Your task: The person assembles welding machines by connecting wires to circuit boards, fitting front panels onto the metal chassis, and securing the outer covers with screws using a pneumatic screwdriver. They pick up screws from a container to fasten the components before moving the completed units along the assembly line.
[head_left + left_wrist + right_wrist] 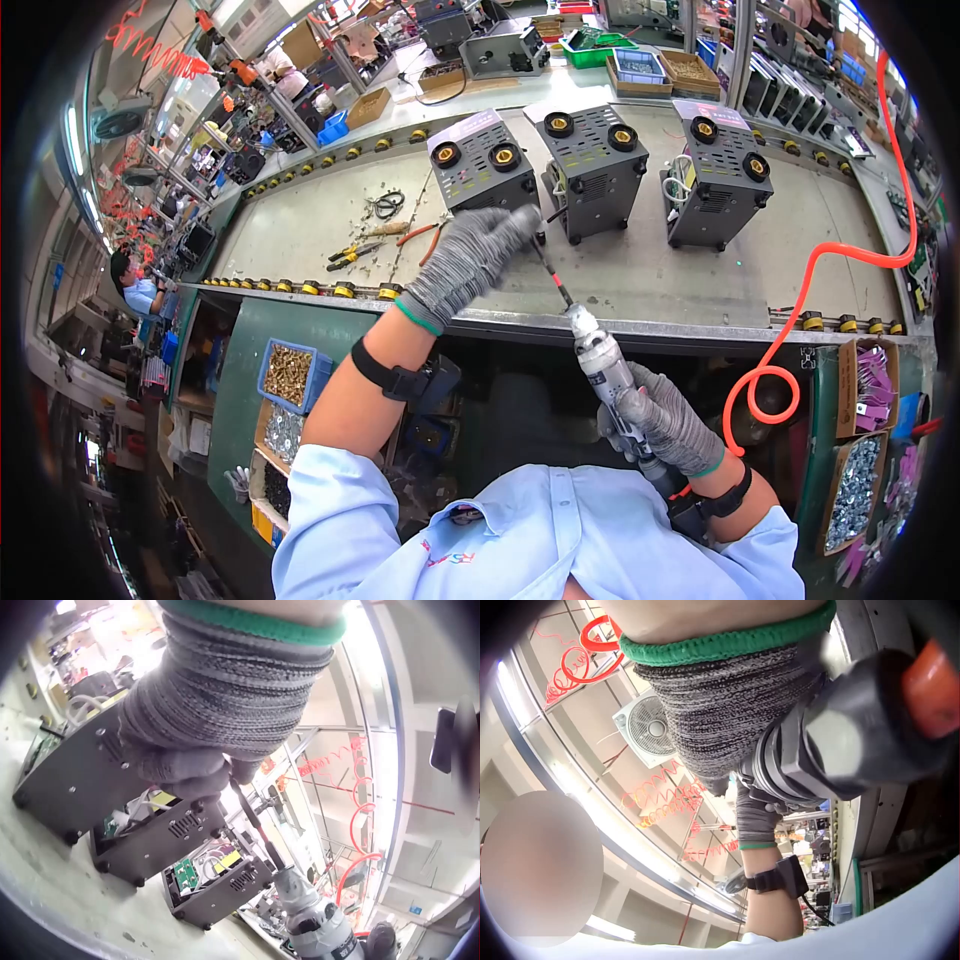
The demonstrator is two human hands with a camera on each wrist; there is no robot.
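My right hand (668, 420), in a grey knit glove, grips a pneumatic screwdriver (603, 368) that points up and away from my body. Its long screwdriver bit (556, 283) has a red band. At the bit's far end, my gloved left hand (470, 258) pinches the tip with curled fingers (202, 780); whatever sits at the tip is hidden by them. Just beyond the left hand stand three dark metal machine housings: a left one (488, 180), a middle one (597, 185) and a right one (715, 190). Each shows two black and brass sockets on top.
Pliers (350, 256) and black cable ties lie left on the bench (300, 225). An orange air hose (810, 290) loops at the right. Blue bin (296, 374) of brass parts stands lower left; cartons of purple parts (872, 385) and screws (855, 490) stand lower right. Yellow-black rollers line the bench edge.
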